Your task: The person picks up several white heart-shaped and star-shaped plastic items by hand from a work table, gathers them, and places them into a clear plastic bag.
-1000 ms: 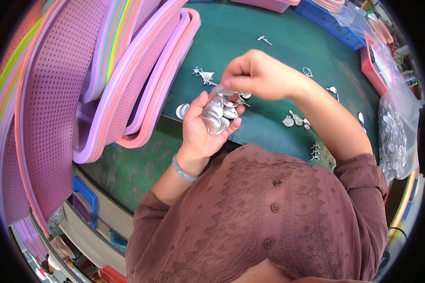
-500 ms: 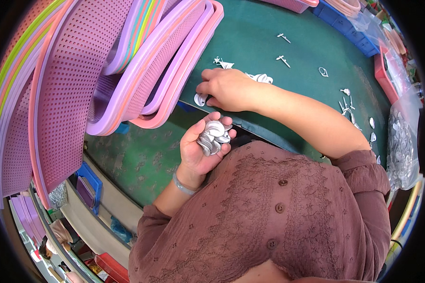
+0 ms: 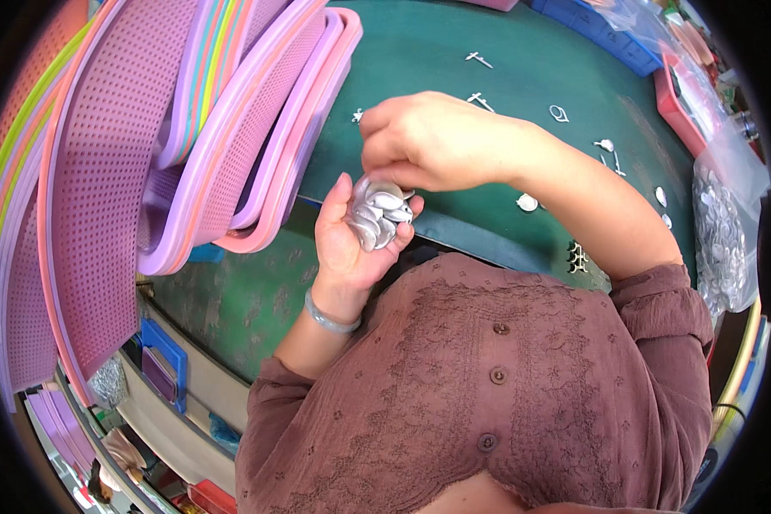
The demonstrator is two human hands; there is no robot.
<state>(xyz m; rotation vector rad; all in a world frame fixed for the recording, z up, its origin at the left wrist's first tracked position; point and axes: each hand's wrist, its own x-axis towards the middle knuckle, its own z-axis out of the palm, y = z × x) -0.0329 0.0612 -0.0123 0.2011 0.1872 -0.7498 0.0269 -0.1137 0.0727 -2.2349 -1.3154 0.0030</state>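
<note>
Left hand: the person's left hand (image 3: pixel 344 242), near the centre, is palm up with its grip curled around a pile.
Pile: rounded, dull-silver metal discs (image 3: pixel 379 218), overlapping, lie in the left palm and against its fingers, at the near edge of the desk.
Right hand: the person's right hand (image 3: pixel 424 141) arches over the pile from 1 o'clock of the left hand, its fingers bent; whether its grip is pinching a disc cannot be told, as the hand hides its fingertips.
Desk: a dark-green flat desk (image 3: pixel 411 51) spreads towards 12 o'clock, carrying two thin silver pin-shaped pieces (image 3: pixel 481 60) at 1 o'clock and a small silver ring-shaped piece (image 3: pixel 558 113) between 1 and 2.
Baskets: pink and purple perforated plastic baskets (image 3: pixel 103 180) stand tipped and nested inside one another at 10 o'clock, with yellow, teal and orange rims among them.
Bag: a clear plastic bag (image 3: pixel 747 180) at 3 o'clock is packed with many small silver-grey pieces (image 3: pixel 716 244).
Red container: a pinkish-red plastic container (image 3: pixel 666 101) sits at 2 o'clock; its contents are unclear.
Blue crate: a blue plastic crate (image 3: pixel 608 36) stands at the desk's far side, between 1 and 2 o'clock.
</note>
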